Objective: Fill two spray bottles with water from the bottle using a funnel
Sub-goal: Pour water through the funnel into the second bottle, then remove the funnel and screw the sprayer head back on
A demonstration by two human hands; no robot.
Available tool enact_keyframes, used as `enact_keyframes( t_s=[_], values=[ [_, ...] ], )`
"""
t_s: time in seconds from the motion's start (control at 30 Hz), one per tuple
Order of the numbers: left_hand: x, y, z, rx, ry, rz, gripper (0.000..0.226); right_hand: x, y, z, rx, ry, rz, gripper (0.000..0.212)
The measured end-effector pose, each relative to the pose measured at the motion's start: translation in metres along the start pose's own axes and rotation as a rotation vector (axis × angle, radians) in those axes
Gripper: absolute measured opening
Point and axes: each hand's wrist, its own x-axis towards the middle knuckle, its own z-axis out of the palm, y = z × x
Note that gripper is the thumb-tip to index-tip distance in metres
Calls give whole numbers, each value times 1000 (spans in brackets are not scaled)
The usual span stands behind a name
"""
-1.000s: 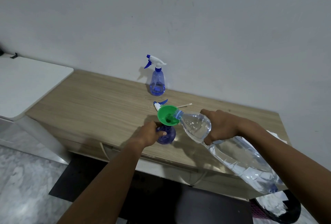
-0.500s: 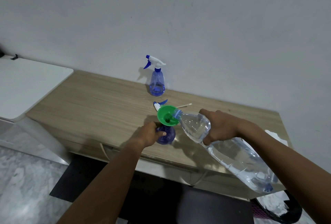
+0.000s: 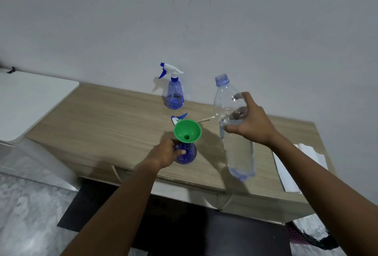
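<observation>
A blue spray bottle (image 3: 187, 154) without its head stands near the front edge of the wooden table (image 3: 106, 120), with a green funnel (image 3: 187, 131) in its neck. My left hand (image 3: 165, 153) grips this bottle's body. My right hand (image 3: 249, 122) holds a large clear water bottle (image 3: 235, 128) upright and uncapped, to the right of the funnel and above the table. A second blue spray bottle (image 3: 174, 92) with its white trigger head on stands by the wall. The removed spray head (image 3: 179, 118) lies just behind the funnel.
A white surface (image 3: 30, 100) adjoins the table on the left. White papers (image 3: 294, 165) lie at the table's right end. A dark mat (image 3: 184, 227) covers the floor under the table, and a dark bin (image 3: 313, 237) sits at the lower right.
My right hand has lifted the water bottle away from the funnel and turned it from tilted, mouth in the funnel, to upright. My left hand stays on the spray bottle.
</observation>
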Motion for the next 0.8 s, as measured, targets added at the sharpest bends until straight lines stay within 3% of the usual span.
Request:
enact_keyframes(
  t_s=[0.2, 0.33, 0.67, 0.8],
  values=[
    [2, -2, -1, -52, 10, 22, 42, 6, 11, 31, 141, 360, 63, 82],
    [6, -6, 0, -49, 10, 30, 44, 8, 22, 46, 191, 495, 122, 87],
    [-7, 11, -4, -64, 10, 112, 47, 4, 34, 54, 234, 504, 159, 103],
    [-11, 13, -5, -85, 4, 111, 37, -18, 41, 72, 211, 556, 223, 111]
  ],
)
